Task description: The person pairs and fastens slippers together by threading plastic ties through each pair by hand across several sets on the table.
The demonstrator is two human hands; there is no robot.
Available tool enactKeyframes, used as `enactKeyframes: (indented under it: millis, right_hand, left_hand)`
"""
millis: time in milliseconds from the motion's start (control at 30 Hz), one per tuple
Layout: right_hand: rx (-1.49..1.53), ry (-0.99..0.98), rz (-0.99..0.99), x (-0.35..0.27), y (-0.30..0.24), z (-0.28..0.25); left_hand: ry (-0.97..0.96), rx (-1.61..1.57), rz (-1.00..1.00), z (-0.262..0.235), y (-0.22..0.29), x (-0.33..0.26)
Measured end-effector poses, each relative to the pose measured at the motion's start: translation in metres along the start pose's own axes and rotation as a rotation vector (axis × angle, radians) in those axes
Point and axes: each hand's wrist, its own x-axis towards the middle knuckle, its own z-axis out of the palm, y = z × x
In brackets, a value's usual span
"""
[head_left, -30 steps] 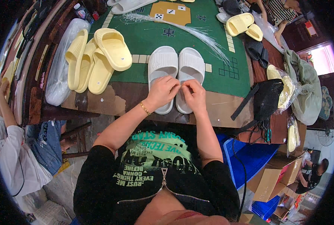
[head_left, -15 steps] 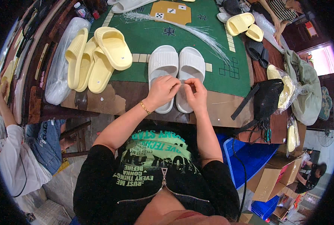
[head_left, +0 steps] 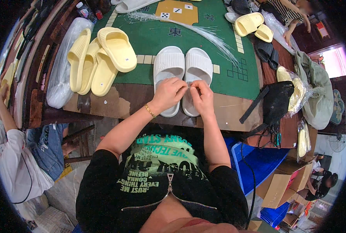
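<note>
A pair of pale grey slide sandals lies side by side at the table's front edge, the left slide (head_left: 168, 64) and the right slide (head_left: 198, 64) both with toes pointing away from me. My left hand (head_left: 170, 92) rests over the left slide's heel, thumb and forefinger pinched. Opposite it, above the right slide, my right hand (head_left: 201, 98) is pinched as well. A thin whitish strand (head_left: 188, 86) shows faintly between the two sets of fingertips. Beyond the slides, a fanned bundle of similar thin transparent strands (head_left: 204, 34) lies on the green mat (head_left: 149, 42).
Yellow slides (head_left: 116, 50) are piled at the left beside a plastic-wrapped bundle (head_left: 64, 73). More yellow slides (head_left: 249, 25) and black slides (head_left: 264, 52) sit far right. A black bag (head_left: 276, 101) lies near the right edge, above a blue bin (head_left: 258, 167). Other people work around.
My hands stay almost in place, still pinched together over the slides. At the far right, a co-worker's arms have shifted.
</note>
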Motion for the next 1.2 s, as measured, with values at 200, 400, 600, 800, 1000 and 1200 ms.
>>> enactKeyframes:
  millis: [200,400,600,800,1000,1200]
  right_hand:
    - [0.009,-0.015,0.006,-0.0001,0.0007,0.0005]
    - [-0.033,-0.016,0.018,0.0003,-0.0011,0.0014]
    - [-0.064,-0.026,0.024,0.0008,-0.0009,0.0024]
    - [-0.1,-0.041,-0.02,0.0017,0.0037,0.0035]
    - [-0.055,-0.02,0.01,0.0009,0.0026,0.003]
    - [0.126,0.065,0.154,-0.0033,0.0054,0.0006]
  left_hand:
    - [-0.004,-0.01,-0.006,0.0011,-0.0008,-0.0001]
    - [0.004,-0.007,0.017,0.0019,-0.002,-0.0002]
    - [0.03,0.004,0.063,0.0012,-0.0012,0.0004]
    - [0.012,0.007,0.04,0.0036,-0.0054,-0.0008]
    - [0.03,0.037,0.051,0.003,-0.004,-0.0004]
    - [0.018,0.066,-0.132,0.0036,-0.005,0.006]
